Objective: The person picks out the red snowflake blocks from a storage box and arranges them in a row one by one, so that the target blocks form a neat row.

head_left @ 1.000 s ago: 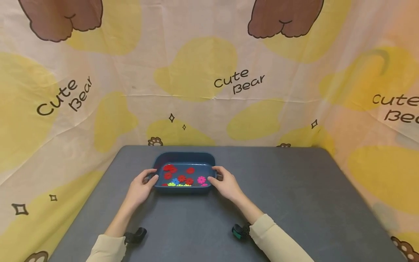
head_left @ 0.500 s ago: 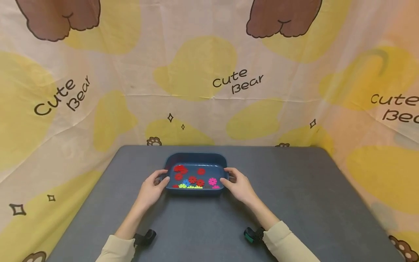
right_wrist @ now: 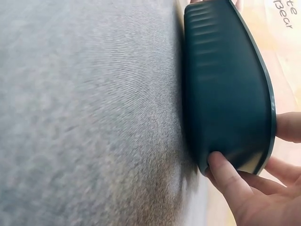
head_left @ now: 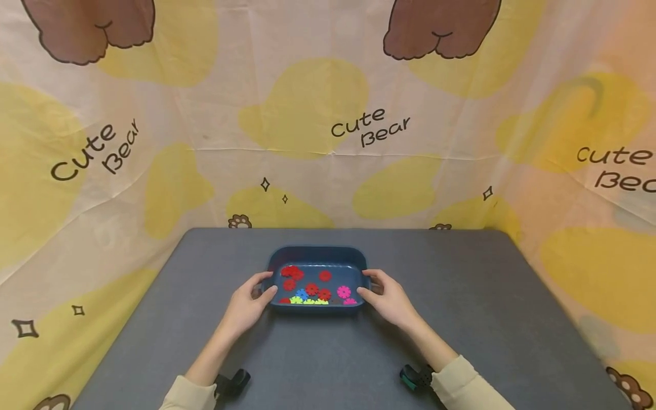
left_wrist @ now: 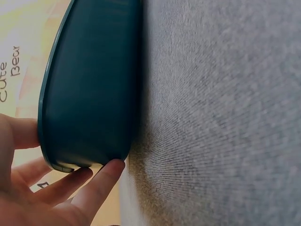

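Observation:
Between both hands is a dark blue rectangular tray (head_left: 318,309) with raised walls, close over the table. Inside it lie flat notched plastic discs: several red discs (head_left: 311,289), a blue disc (head_left: 301,294), yellow-green discs (head_left: 296,300) along the near wall and pink discs (head_left: 344,292) at the right. My left hand (head_left: 248,302) grips the tray's left end, thumb at the rim and fingers beneath, as the left wrist view shows. At the opposite end my right hand (head_left: 390,299) holds it likewise; in the right wrist view a fingertip (right_wrist: 218,160) presses the lower wall.
The grey table (head_left: 328,353) stretches out on all sides of the tray. Behind and beside it hangs a patterned cloth (head_left: 307,114) printed with bears and lettering. A black wrist device sits on each forearm, one at the left (head_left: 233,382) and one at the right.
Both hands have carried the tray to the right, and lately a little toward the person. The discs inside keep their arrangement, and both grips stay the same.

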`<action>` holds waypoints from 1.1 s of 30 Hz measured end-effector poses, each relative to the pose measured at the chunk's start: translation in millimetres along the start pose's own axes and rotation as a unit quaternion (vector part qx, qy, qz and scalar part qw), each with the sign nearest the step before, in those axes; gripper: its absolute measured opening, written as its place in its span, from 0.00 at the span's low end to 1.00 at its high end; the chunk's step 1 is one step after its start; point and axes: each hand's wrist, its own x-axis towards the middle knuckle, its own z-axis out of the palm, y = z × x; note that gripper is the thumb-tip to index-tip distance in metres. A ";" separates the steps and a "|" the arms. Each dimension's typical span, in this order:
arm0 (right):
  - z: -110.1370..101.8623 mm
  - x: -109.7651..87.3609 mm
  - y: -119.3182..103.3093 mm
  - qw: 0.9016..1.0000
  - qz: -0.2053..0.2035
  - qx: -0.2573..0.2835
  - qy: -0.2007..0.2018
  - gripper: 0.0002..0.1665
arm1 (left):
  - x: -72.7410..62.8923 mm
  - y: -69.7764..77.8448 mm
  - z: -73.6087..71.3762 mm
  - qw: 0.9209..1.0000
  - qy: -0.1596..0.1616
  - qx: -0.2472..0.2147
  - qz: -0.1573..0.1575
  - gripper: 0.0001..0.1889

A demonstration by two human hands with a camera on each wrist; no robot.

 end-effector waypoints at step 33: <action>-33.1 -7.3 -37.5 0.996 -0.036 -0.075 -0.018 0.22 | -20.9 -3.7 -12.5 0.999 -0.032 0.033 -0.005 0.27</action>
